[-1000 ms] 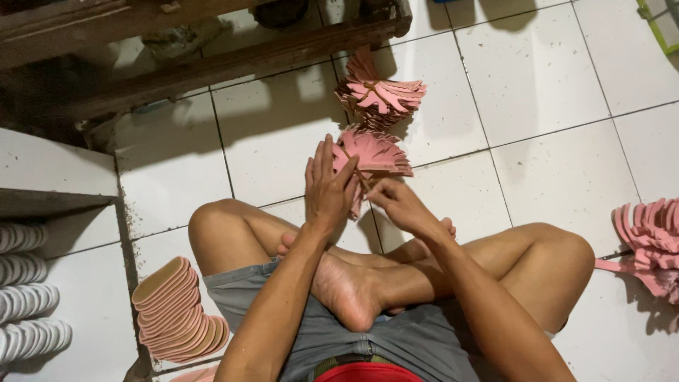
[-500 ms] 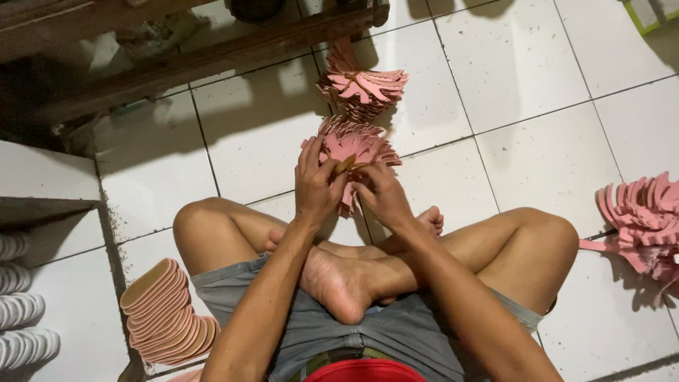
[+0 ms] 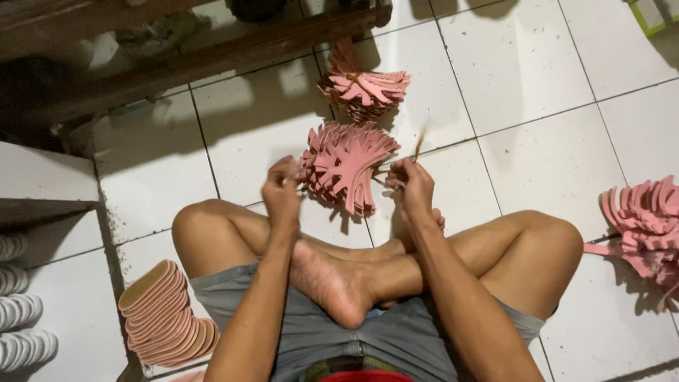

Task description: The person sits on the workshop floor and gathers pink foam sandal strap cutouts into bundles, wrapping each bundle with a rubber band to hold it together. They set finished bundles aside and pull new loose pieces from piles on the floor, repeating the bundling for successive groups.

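I sit cross-legged on the white tiled floor (image 3: 537, 78), my hands raised in front of my shins. My left hand (image 3: 281, 189) is closed, its fingers curled at the left edge of a bundle of pink cut-out pieces (image 3: 344, 166); what it pinches there I cannot tell. My right hand (image 3: 411, 185) is closed too, pinching a thin stick-like strip (image 3: 419, 146) that blurs upward toward twelve o'clock, just beside the bundle's right edge. The bundle lies fanned out on the floor between my two hands. At twelve o'clock from it, near but apart, sits a second pink bundle (image 3: 364, 88). A third pile of pink pieces (image 3: 647, 219) lies at three o'clock beyond my right knee. At seven o'clock, beside my left thigh, leans a row of tan sole-shaped pieces (image 3: 161, 315).
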Demonstrator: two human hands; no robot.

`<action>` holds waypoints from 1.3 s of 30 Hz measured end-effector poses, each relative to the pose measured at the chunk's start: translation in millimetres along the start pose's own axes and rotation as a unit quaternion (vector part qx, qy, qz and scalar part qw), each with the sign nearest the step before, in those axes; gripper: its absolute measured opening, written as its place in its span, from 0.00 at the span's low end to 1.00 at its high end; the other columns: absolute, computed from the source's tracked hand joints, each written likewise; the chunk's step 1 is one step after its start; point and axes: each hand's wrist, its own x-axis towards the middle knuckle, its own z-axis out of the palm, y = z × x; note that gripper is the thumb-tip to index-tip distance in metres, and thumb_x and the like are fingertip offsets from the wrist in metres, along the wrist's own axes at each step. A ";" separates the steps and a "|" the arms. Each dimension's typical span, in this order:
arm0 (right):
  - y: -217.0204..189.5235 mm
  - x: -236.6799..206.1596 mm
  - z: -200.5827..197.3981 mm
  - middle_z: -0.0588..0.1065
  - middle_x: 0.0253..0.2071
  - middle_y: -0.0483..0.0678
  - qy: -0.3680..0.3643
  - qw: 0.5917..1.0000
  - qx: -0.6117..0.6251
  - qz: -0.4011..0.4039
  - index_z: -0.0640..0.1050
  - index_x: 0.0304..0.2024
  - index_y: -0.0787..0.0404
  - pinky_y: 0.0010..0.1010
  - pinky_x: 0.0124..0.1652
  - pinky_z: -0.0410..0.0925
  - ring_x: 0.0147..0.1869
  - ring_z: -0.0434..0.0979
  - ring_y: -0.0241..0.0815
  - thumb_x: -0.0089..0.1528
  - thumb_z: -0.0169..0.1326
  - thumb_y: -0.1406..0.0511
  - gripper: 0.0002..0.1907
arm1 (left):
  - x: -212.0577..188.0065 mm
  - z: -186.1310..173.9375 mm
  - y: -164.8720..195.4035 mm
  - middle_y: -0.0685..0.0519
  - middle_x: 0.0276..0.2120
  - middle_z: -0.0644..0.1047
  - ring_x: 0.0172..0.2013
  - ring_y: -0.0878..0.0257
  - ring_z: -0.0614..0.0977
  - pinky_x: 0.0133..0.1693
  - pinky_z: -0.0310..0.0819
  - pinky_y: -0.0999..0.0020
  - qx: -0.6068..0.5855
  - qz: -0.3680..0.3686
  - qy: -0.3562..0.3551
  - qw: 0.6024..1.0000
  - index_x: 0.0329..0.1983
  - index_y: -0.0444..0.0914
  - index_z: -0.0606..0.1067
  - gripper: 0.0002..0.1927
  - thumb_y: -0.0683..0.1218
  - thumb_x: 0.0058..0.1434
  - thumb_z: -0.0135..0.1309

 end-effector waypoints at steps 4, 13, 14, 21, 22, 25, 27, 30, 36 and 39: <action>-16.6 1.4 -20.9 0.73 0.32 0.50 0.114 0.992 0.045 0.027 0.75 0.38 0.64 0.32 0.29 0.67 0.29 0.70 0.41 0.69 0.47 0.58 0.15 | 35.8 -34.7 -16.8 0.49 0.39 0.80 0.43 0.58 0.79 0.43 0.80 0.59 -0.279 -0.044 0.066 0.957 0.45 0.36 0.76 0.15 0.53 0.70 0.50; -37.7 18.9 -43.9 0.74 0.45 0.45 0.261 0.943 -0.085 -0.189 0.75 0.59 0.64 0.28 0.40 0.67 0.42 0.70 0.36 0.68 0.55 0.65 0.18 | 60.0 -65.4 15.5 0.40 0.58 0.70 0.55 0.52 0.72 0.60 0.69 0.49 -0.190 0.061 0.284 0.938 0.66 0.39 0.65 0.24 0.50 0.69 0.52; -34.9 13.6 -38.9 0.74 0.49 0.46 0.248 0.911 -0.173 -0.281 0.74 0.60 0.66 0.28 0.44 0.69 0.45 0.72 0.37 0.67 0.56 0.66 0.19 | 52.2 -61.7 23.5 0.39 0.62 0.66 0.61 0.50 0.69 0.62 0.63 0.51 -0.104 0.135 0.302 0.938 0.70 0.39 0.60 0.29 0.50 0.69 0.53; -12.9 -28.6 12.5 0.76 0.32 0.38 0.010 0.960 -0.280 0.016 0.75 0.53 0.65 0.23 0.31 0.65 0.32 0.69 0.29 0.61 0.62 0.60 0.22 | 30.5 9.4 36.4 0.36 0.68 0.65 0.65 0.48 0.69 0.62 0.65 0.56 0.210 0.158 -0.020 0.965 0.76 0.35 0.53 0.51 0.59 0.57 0.64; -11.8 -30.8 15.5 0.73 0.31 0.39 -0.005 0.959 -0.283 0.013 0.76 0.50 0.67 0.23 0.30 0.62 0.31 0.67 0.29 0.61 0.63 0.59 0.21 | 35.3 14.7 35.8 0.36 0.66 0.65 0.63 0.49 0.71 0.59 0.70 0.57 0.227 0.111 -0.071 0.965 0.77 0.35 0.51 0.56 0.61 0.53 0.65; -11.3 -29.3 16.7 0.67 0.28 0.41 -0.052 0.961 -0.272 0.005 0.79 0.46 0.69 0.24 0.28 0.56 0.29 0.61 0.30 0.62 0.63 0.58 0.20 | 47.6 30.2 30.9 0.36 0.61 0.73 0.59 0.51 0.79 0.58 0.74 0.60 0.209 0.102 -0.208 0.950 0.75 0.29 0.50 0.59 0.60 0.54 0.72; -11.4 -24.3 14.4 0.65 0.27 0.41 -0.087 0.968 -0.235 0.032 0.79 0.48 0.67 0.24 0.27 0.55 0.27 0.60 0.30 0.61 0.64 0.59 0.19 | 49.3 35.0 28.1 0.38 0.55 0.76 0.50 0.53 0.82 0.50 0.80 0.63 0.167 0.065 -0.223 0.958 0.73 0.31 0.50 0.57 0.57 0.50 0.71; -12.5 -18.5 15.7 0.74 0.30 0.42 -0.130 0.960 -0.249 0.013 0.78 0.45 0.67 0.21 0.32 0.66 0.32 0.71 0.31 0.57 0.64 0.65 0.17 | 44.3 36.6 29.6 0.41 0.46 0.78 0.40 0.57 0.82 0.39 0.81 0.65 0.120 0.003 -0.242 0.963 0.70 0.33 0.57 0.49 0.50 0.50 0.69; -9.9 -25.8 25.5 0.77 0.36 0.46 -0.170 0.958 -0.230 -0.014 0.75 0.49 0.67 0.26 0.39 0.70 0.39 0.76 0.36 0.52 0.66 0.70 0.23 | 38.6 7.5 24.0 0.50 0.40 0.82 0.37 0.63 0.84 0.37 0.81 0.69 0.045 -0.088 -0.318 0.943 0.58 0.35 0.73 0.26 0.39 0.54 0.62; -13.3 -36.4 28.8 0.75 0.39 0.48 -0.144 0.949 -0.280 -0.028 0.69 0.52 0.62 0.33 0.30 0.70 0.37 0.78 0.38 0.47 0.62 0.72 0.30 | 38.5 0.7 23.4 0.52 0.44 0.81 0.42 0.65 0.83 0.42 0.81 0.71 0.036 -0.023 -0.362 0.931 0.58 0.35 0.73 0.27 0.35 0.54 0.62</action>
